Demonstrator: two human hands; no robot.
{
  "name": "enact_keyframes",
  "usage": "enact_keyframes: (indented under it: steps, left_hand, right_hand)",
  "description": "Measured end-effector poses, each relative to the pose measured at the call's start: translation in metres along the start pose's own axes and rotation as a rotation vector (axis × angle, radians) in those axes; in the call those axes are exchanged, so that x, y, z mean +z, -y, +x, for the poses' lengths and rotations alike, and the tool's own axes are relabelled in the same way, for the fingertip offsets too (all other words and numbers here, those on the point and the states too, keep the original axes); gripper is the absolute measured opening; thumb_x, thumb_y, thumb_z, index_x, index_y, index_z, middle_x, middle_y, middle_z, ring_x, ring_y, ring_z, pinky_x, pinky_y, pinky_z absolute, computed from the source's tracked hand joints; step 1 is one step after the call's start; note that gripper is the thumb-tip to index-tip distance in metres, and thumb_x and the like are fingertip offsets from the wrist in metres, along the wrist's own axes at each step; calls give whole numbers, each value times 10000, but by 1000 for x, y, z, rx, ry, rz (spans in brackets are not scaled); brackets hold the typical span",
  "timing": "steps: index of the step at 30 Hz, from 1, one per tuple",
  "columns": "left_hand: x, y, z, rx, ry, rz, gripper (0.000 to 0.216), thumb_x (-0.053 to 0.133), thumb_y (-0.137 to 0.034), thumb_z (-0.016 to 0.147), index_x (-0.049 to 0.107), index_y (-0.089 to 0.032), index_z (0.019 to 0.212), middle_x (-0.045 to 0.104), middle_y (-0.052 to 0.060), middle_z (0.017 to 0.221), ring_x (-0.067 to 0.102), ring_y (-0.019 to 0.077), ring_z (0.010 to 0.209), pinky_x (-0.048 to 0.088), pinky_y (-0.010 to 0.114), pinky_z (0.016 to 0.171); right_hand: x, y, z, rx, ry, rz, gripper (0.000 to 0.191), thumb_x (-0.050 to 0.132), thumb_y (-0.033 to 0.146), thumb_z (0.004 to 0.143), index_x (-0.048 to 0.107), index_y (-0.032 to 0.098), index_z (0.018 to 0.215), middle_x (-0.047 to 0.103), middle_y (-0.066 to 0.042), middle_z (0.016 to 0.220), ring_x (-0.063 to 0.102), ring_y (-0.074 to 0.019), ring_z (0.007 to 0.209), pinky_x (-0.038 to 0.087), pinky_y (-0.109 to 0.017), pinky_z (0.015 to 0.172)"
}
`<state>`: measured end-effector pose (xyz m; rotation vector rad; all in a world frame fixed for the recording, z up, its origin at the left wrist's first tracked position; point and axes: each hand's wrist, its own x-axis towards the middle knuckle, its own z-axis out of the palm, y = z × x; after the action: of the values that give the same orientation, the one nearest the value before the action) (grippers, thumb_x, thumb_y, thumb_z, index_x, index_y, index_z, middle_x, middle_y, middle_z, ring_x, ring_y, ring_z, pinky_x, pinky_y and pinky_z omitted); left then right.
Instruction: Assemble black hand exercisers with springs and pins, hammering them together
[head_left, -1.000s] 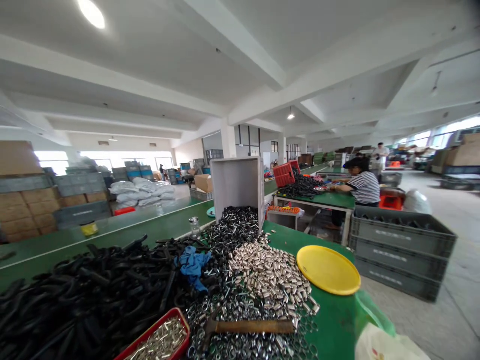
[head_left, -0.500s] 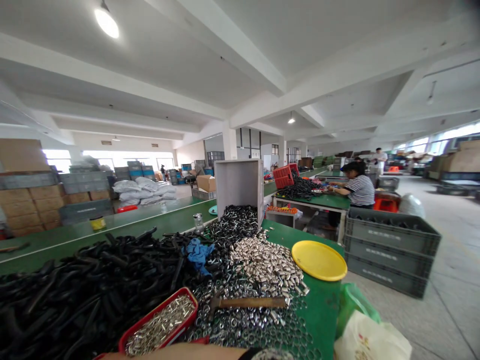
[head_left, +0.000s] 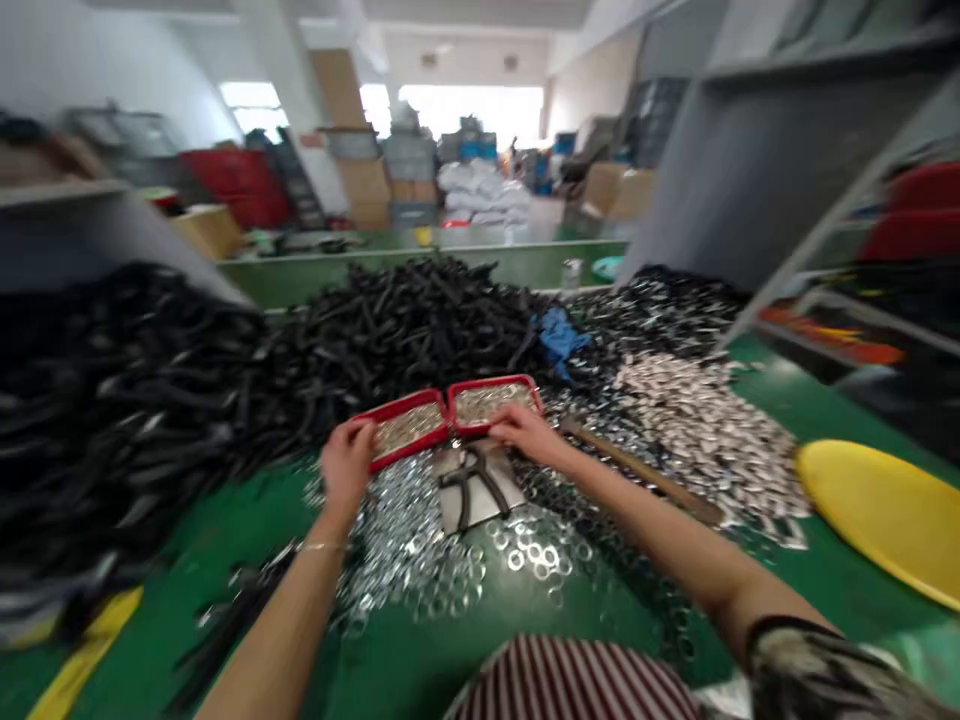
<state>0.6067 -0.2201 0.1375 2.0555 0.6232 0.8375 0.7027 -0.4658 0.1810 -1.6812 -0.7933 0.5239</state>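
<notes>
My left hand [head_left: 348, 462] is closed at the left end of a red tray [head_left: 409, 455] filled with small metal pins, its fingers bent over the rim. At the front right of a second red tray [head_left: 538, 397], also full of pins, my right hand [head_left: 523, 432] has its fingers drawn together; what they hold, if anything, is blurred. Just in front of the trays lies a metal plate [head_left: 451, 512] bearing a black, forked tool-like part [head_left: 491, 488]. Shiny metal rings [head_left: 534, 552] are strewn around the plate on the green table [head_left: 420, 665].
Black curved parts [head_left: 420, 310] form a large heap behind and left. To the right are a hammer [head_left: 645, 470], metal sleeves [head_left: 682, 420], a blue cloth [head_left: 559, 338] and a yellow round lid [head_left: 885, 510]. A grey bin [head_left: 810, 170] stands behind the sleeves.
The view has swung left and down onto the table. Both hands now show at the red trays; before, only part of a forearm was visible at the bottom edge.
</notes>
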Motion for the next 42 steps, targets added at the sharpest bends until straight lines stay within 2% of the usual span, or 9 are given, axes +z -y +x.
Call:
enact_keyframes:
  steps: [1,3,7,9,13,17,33,39,42]
  left_hand:
    - [-18,18,-19,-45,-2,54,249,583,-336,972,641,-161,1139,676,73,1098,659,198,956,557,391,877]
    - [-30,31,-50,-46,86,108,172,542,-288,984,664,-175,1029,704,38,953,662,172,838,541,336,840]
    - [0,19,-82,185,348,239,147,520,-248,991,654,-190,977,699,44,981,636,196,926,484,349,894]
    - [14,12,-87,273,403,351,133,537,-259,987,648,-193,960,684,54,993,609,222,984,447,384,935]
    - [29,12,-86,324,423,474,143,543,-285,987,639,-186,951,660,65,992,572,238,991,415,397,921]
    - [39,17,-87,360,434,564,175,528,-312,994,636,-181,954,646,74,994,550,247,989,396,401,909]
    - [41,26,-95,392,388,507,210,486,-297,1014,662,-184,1032,665,73,999,561,242,1006,415,409,919]
    - [44,17,-88,593,455,739,244,431,-190,1004,660,-141,938,616,117,931,542,281,955,412,445,888]
    - [43,13,-86,654,516,778,235,436,-156,991,664,-131,942,612,131,939,540,294,978,405,454,904]
  right_hand:
    - [-9,-22,5,24,34,46,93,642,297,801,599,217,823,643,15,772,616,-155,714,530,-306,722]
    - [-17,-61,13,82,76,99,178,667,365,815,606,203,860,650,3,803,631,-156,719,532,-313,727]
    - [-8,-94,9,139,155,-16,233,661,409,846,625,179,854,672,-13,756,642,-163,655,526,-312,681]
    - [6,-97,10,26,127,-180,204,642,383,874,649,182,837,690,-29,763,641,-179,674,522,-327,693]
    - [35,-105,19,-364,88,-478,159,608,307,942,678,202,845,707,-71,891,633,-236,882,500,-407,861]
    - [48,-118,25,-531,134,-593,151,581,293,974,667,191,904,681,-92,913,594,-256,924,497,-426,880]
    - [52,-123,20,-617,142,-791,244,477,283,1023,672,171,928,665,-134,930,572,-270,945,517,-416,826]
    - [45,-116,18,-610,247,-703,228,468,245,1019,686,179,1027,683,-127,1020,592,-269,1016,535,-448,883]
    - [24,-109,10,-542,240,-610,231,481,261,1013,674,200,1123,681,-112,1147,600,-258,1095,501,-469,982]
